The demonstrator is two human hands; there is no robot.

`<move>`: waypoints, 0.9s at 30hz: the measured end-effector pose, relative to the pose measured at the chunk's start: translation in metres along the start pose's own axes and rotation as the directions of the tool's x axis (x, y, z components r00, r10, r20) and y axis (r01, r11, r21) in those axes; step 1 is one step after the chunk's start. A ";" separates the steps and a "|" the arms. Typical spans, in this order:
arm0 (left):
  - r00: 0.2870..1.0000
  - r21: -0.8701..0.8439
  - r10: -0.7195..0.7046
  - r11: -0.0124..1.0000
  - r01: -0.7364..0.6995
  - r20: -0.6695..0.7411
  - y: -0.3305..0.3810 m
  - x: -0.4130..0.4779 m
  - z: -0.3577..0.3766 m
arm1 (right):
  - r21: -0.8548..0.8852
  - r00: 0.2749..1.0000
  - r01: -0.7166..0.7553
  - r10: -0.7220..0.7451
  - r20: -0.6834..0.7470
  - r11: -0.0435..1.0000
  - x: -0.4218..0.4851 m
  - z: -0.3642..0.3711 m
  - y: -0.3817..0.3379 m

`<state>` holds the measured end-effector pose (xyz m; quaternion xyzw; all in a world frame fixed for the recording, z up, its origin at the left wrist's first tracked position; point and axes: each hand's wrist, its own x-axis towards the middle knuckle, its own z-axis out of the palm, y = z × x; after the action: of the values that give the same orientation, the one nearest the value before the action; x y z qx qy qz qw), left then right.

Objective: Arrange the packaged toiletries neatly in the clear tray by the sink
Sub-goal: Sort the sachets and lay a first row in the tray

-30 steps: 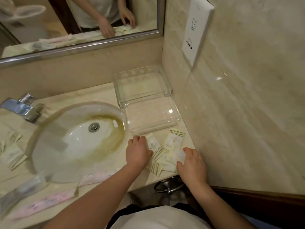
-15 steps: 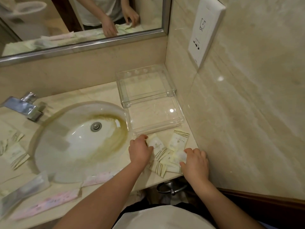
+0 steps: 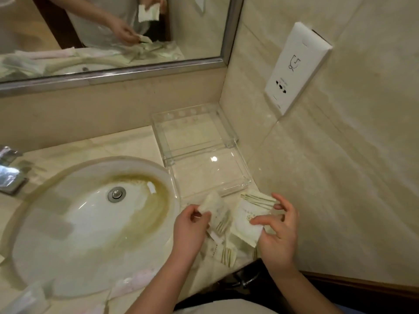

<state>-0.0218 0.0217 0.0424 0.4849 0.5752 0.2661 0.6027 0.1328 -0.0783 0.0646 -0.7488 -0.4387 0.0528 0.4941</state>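
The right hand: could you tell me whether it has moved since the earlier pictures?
Yes. The right hand has lifted off the countertop with a packet, coming slightly nearer the clear tray's front edge.

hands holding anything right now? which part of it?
Yes, one packet each. Left hand pinches a small sachet at its left edge. Right hand holds a white gold-striped packet by its right side and lower corner. The clear tray holds no packets.

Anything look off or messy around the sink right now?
Yes. The sink basin has a yellow-brown stain ringing the drain. The clear tray holds nothing, while packets lie jumbled at the counter's front edge; each hand holds one.
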 end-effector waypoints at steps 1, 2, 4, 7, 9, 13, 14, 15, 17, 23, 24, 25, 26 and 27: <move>1.000 -0.066 -0.024 0.998 0.024 0.000 0.004 -0.001 -0.006 | 0.019 1.000 -0.003 0.003 -0.004 1.000 0.002 0.003 -0.004; 0.999 -0.129 -0.048 0.991 0.048 0.002 0.008 -0.001 -0.011 | 0.037 1.000 -0.020 0.020 0.006 0.999 0.004 0.006 -0.007; 0.996 -0.231 -0.087 0.969 0.088 0.015 0.016 0.003 -0.020 | 0.072 0.995 -0.087 0.083 0.057 0.994 0.009 0.011 -0.012; 0.991 -0.260 -0.131 0.957 0.132 0.019 0.024 0.017 -0.027 | -0.005 0.988 -0.118 0.118 0.094 0.993 0.015 0.017 -0.012; 0.987 -0.239 -0.158 0.958 0.158 0.019 0.030 0.031 -0.030 | -0.066 0.989 -0.118 0.123 0.085 0.991 0.019 0.020 -0.008; 0.987 -0.153 -0.158 0.976 0.154 -0.015 0.045 0.068 -0.024 | -0.084 0.975 -0.163 0.174 0.138 0.983 0.030 0.026 0.005; 0.988 -0.122 -0.151 0.982 0.146 -0.035 0.048 0.078 -0.021 | -0.082 0.974 -0.165 0.175 0.146 0.983 0.034 0.027 0.009; 0.987 -0.082 -0.148 0.986 0.143 -0.058 0.050 0.088 -0.018 | -0.077 0.972 -0.169 0.179 0.151 0.983 0.040 0.028 0.012; 0.984 0.027 -0.145 0.988 0.149 -0.099 0.051 0.102 -0.010 | -0.074 0.964 -0.194 0.204 0.171 0.978 0.051 0.033 0.016; 0.982 0.420 -0.101 0.893 0.161 -0.163 0.036 0.102 0.004 | -0.090 0.951 -0.232 0.245 0.187 0.969 0.080 0.055 0.032; 0.983 0.470 -0.092 0.869 0.157 -0.158 0.033 0.100 0.004 | -0.103 0.950 -0.233 0.249 0.189 0.967 0.085 0.060 0.034; 0.986 0.533 -0.070 0.834 0.142 -0.153 0.032 0.097 0.003 | -0.114 0.948 -0.234 0.253 0.195 0.965 0.089 0.064 0.037; 0.987 0.598 -0.037 0.792 0.125 -0.157 0.031 0.093 0.002 | -0.131 0.948 -0.226 0.249 0.199 0.965 0.094 0.068 0.039; 0.986 0.662 0.013 0.742 0.103 -0.168 0.032 0.088 0.000 | -0.160 0.952 -0.199 0.229 0.201 0.967 0.100 0.073 0.042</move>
<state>0.0034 0.1117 0.0328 0.6313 0.6905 0.0663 0.3467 0.1819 0.0380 0.0306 -0.8139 -0.4088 0.1576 0.3816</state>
